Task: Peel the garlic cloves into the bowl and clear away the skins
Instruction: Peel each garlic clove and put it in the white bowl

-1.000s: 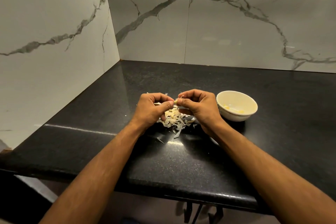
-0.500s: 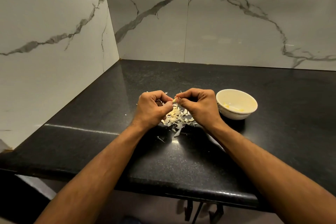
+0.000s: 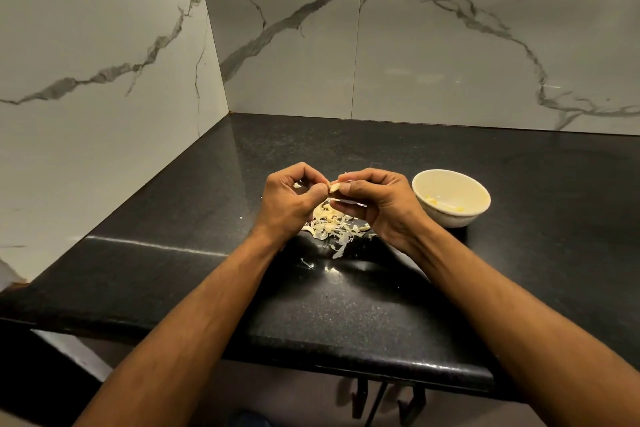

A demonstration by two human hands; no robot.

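Pinching 1 garlic clove point(image 3: 334, 187) between them, the left hand point(image 3: 290, 205) and the right hand point(image 3: 378, 203) are held just above a pile of garlic skins point(image 3: 335, 228), all fingers curled. The pile lies on a black speckled countertop point(image 3: 346, 305) in a corner. Near the right hand stands a cream bowl point(image 3: 451, 197) with some peeled pieces inside. White marble-look wall tiles point(image 3: 433, 45) with grey veins rise behind and at the left.
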